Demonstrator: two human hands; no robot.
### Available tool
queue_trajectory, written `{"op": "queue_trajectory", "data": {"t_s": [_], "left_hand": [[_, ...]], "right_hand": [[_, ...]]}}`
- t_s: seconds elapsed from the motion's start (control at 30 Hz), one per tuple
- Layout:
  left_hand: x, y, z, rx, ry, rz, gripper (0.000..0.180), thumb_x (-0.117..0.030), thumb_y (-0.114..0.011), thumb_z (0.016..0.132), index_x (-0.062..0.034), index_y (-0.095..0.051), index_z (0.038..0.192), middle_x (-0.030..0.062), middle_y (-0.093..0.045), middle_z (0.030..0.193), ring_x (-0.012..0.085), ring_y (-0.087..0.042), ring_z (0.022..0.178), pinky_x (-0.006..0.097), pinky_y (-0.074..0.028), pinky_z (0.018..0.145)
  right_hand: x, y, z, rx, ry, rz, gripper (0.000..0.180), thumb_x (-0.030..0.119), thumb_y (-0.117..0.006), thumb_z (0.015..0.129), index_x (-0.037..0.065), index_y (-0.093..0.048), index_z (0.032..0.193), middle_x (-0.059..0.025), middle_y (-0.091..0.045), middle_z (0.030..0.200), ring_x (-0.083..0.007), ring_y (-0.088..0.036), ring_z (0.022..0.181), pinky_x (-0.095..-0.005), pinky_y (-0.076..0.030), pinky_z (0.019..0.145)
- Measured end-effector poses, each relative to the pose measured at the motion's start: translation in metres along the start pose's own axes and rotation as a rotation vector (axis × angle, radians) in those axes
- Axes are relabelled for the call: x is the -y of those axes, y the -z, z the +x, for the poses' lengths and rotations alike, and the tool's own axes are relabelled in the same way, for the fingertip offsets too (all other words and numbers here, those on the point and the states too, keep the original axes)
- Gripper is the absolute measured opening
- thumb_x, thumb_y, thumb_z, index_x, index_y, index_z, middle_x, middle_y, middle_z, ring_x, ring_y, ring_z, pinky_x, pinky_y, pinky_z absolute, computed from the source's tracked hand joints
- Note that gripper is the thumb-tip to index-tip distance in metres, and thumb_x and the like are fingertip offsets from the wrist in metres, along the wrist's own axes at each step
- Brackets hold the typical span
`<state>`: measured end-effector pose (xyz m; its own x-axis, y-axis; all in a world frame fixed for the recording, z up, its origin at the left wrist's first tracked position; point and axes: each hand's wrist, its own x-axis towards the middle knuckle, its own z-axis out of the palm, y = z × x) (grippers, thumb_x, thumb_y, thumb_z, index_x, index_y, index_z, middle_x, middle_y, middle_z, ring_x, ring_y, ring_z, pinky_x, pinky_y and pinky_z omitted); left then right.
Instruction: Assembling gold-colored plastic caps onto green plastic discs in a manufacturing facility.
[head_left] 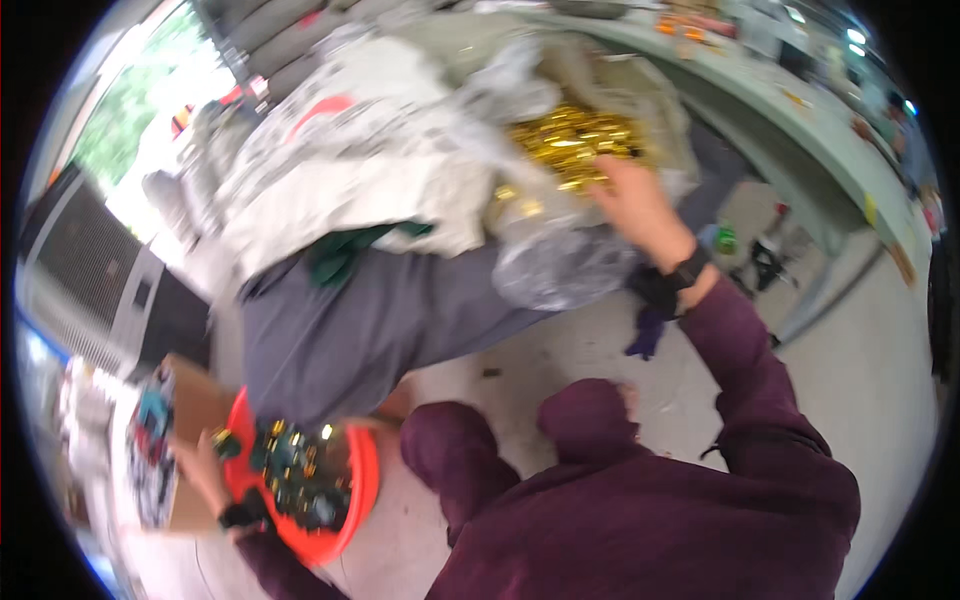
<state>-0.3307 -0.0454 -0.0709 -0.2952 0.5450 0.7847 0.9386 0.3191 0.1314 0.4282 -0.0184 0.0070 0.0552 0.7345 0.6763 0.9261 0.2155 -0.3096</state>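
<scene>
My right hand point(640, 205) reaches over the bundle in front of me, its fingers closed at the edge of a heap of shiny gold foil pieces point(575, 145). The foil lies in an open clear plastic bag point(560, 270). At the lower left, my left hand point(202, 472) is over the rim of an orange-red basin point(366, 480). Between its fingers is a small dark green piece with gold point(227, 443), blurred. Inside the basin lie several dark green and gold pieces point(305, 475) of the same look.
Dark grey cloth point(350, 330) and a white woven sack point(360, 200) lie under and beside the bag. A cardboard box point(200, 395) with coloured scraps stands left of the basin. Farther left is a black and grey slatted appliance point(90, 275). A long pale-green table point(800, 130) curves along the right.
</scene>
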Motion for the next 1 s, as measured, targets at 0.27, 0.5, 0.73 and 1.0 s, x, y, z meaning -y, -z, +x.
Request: {"op": "queue_trajectory", "data": {"t_s": [0.27,0.5,0.73,1.0], "left_hand": [[-0.301,0.047,0.025,0.541,-0.214,-0.694,0.03,-0.017,-0.06,0.078,0.0015,-0.065,0.1,0.0195,-0.066,0.095,0.0326,-0.066,0.085,0.037,-0.05,0.078],[-0.369,-0.036,0.056,0.79,-0.219,-0.491,0.053,-0.034,-0.07,0.072,-0.0009,-0.061,0.112,0.0198,-0.064,0.106,0.0335,-0.061,0.099,0.037,-0.048,0.085],[-0.39,-0.037,0.058,0.913,-0.073,-0.695,0.058,-0.02,-0.076,0.069,0.0017,-0.053,0.117,0.0131,-0.063,0.082,0.0206,-0.057,0.05,0.03,-0.045,0.044],[-0.374,0.063,0.009,1.19,0.254,-1.271,0.021,-0.004,-0.058,0.079,0.0046,-0.057,0.098,0.0103,-0.062,0.076,0.0147,-0.056,0.044,0.024,-0.039,0.037]], "right_hand": [[-0.036,-0.026,0.0,0.164,-0.087,-0.331,0.018,0.006,-0.059,0.076,0.003,-0.055,0.094,-0.0236,-0.06,0.088,-0.0421,-0.059,0.084,-0.0484,-0.048,0.072],[-0.033,-0.036,0.0,0.096,-0.05,-0.164,0.021,0.003,-0.062,0.075,-0.005,-0.056,0.094,-0.0242,-0.061,0.088,-0.0412,-0.06,0.083,-0.045,-0.047,0.072],[-0.003,0.01,-0.013,-0.094,-0.094,0.004,0.026,0.004,-0.064,0.08,0.0,-0.057,0.104,-0.0163,-0.06,0.091,-0.0291,-0.059,0.073,-0.0352,-0.047,0.066],[0.085,0.027,-0.049,0.027,-0.066,0.782,0.026,0.001,-0.063,0.081,0.002,-0.059,0.107,-0.0028,-0.06,0.088,-0.0085,-0.059,0.078,-0.0221,-0.048,0.068]]}}
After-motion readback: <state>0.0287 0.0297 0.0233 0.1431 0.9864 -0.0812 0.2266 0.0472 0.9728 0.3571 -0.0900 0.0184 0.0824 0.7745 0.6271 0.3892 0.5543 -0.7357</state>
